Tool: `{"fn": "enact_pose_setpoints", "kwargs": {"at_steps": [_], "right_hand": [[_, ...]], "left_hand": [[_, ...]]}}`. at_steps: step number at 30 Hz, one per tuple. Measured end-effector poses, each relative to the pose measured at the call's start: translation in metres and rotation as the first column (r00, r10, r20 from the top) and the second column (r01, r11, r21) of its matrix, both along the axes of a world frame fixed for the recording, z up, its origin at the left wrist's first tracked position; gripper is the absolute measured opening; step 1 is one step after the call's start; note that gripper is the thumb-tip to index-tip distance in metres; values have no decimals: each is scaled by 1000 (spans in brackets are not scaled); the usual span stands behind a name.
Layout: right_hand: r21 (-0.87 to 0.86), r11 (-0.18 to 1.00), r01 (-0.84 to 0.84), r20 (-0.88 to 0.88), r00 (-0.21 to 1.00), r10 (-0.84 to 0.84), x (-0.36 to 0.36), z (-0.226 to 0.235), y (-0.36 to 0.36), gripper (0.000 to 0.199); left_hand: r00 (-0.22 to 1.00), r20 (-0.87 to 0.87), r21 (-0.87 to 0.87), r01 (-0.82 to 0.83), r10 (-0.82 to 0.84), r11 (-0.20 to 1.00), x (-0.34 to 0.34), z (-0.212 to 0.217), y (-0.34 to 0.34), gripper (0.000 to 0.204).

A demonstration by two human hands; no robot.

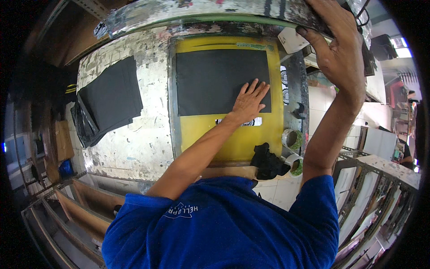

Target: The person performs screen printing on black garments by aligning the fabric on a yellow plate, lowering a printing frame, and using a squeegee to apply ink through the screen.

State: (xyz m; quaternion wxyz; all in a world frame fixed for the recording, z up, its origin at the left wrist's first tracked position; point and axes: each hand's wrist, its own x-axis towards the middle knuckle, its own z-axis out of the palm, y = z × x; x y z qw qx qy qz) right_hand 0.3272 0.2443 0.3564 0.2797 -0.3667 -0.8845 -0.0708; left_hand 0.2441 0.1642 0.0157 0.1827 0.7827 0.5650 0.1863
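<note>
A black sheet [215, 80] lies flat on a yellow panel [210, 139] in front of me. My left hand [250, 102] rests palm down near the sheet's lower right part, fingers spread and holding nothing. At the upper right, my right hand [338, 56] grips the edge of a raised, paint-stained frame [215, 14]. The thumb shows at its lower edge, while the fingertips are out of sight. A small black-and-white printed piece [255, 121] shows just below the sheet, partly behind my left wrist.
A stack of black sheets [112, 96] lies on the stained white tabletop [154, 134] at left. Two containers with green contents [293, 140] and a crumpled black cloth [266, 161] sit at the panel's lower right. A rack [371, 193] stands at right, wooden shelving [85, 201] at lower left.
</note>
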Motion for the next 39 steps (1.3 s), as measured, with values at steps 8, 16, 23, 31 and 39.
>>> {"fn": "enact_pose_setpoints", "kwargs": {"at_steps": [8, 16, 23, 31, 39], "right_hand": [[-37, 998, -47, 37, 998, 49, 7, -1, 9, 68], [-85, 981, -175, -34, 984, 173, 9, 2, 8, 66], [-7, 991, -135, 7, 991, 135, 12, -7, 10, 63], [27, 999, -23, -24, 999, 24, 3, -9, 2, 62], [35, 998, -48, -10, 999, 49, 6, -9, 6, 60]], "left_hand": [[1000, 15, 4, 18, -18, 1000, 44, -1, 10, 74], [999, 35, 30, 20, -21, 999, 56, 2, 5, 71], [978, 83, 185, -203, 190, 962, -27, 28, -19, 66], [938, -87, 95, -328, 336, 940, -108, 17, -61, 83], [946, -95, 20, -310, 311, 950, -110, 6, -68, 84]]}}
